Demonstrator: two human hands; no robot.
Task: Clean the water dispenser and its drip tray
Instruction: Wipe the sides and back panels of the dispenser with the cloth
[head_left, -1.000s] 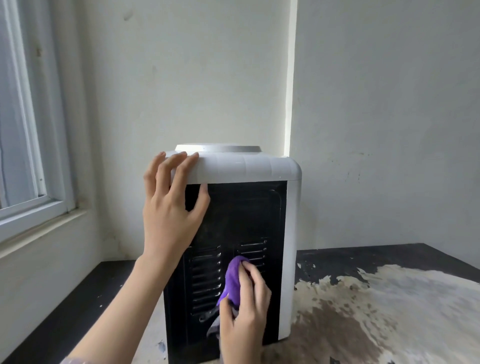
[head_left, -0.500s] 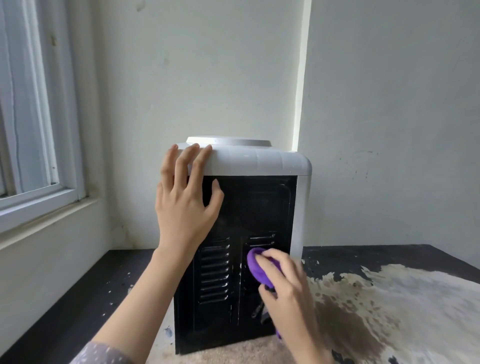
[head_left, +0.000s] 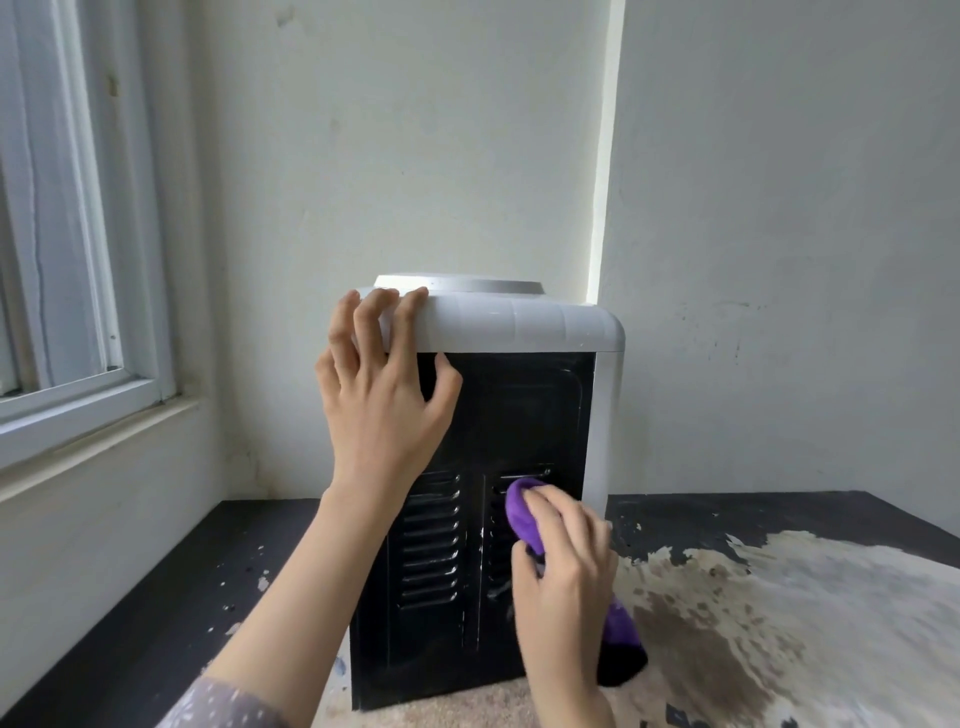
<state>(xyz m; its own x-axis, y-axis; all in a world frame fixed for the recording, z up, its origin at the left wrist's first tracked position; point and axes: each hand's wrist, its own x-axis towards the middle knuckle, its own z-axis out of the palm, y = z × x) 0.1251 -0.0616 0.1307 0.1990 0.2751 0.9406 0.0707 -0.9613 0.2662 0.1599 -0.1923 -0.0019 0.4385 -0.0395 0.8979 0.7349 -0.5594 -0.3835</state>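
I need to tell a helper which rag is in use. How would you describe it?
Find the white water dispenser on the worn dark table. Against its black vented back panel, the right hand presses a bunched purple cloth, the only brightly coloured thing there.

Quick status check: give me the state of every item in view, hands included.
Water dispenser: upright on the table, black vented back panel facing the camera.
Purple cloth: bunched, pressed against the right vent slots.
Left hand: fingers spread over the dispenser's top left edge.
Right hand: grips the cloth.
Window: shut.
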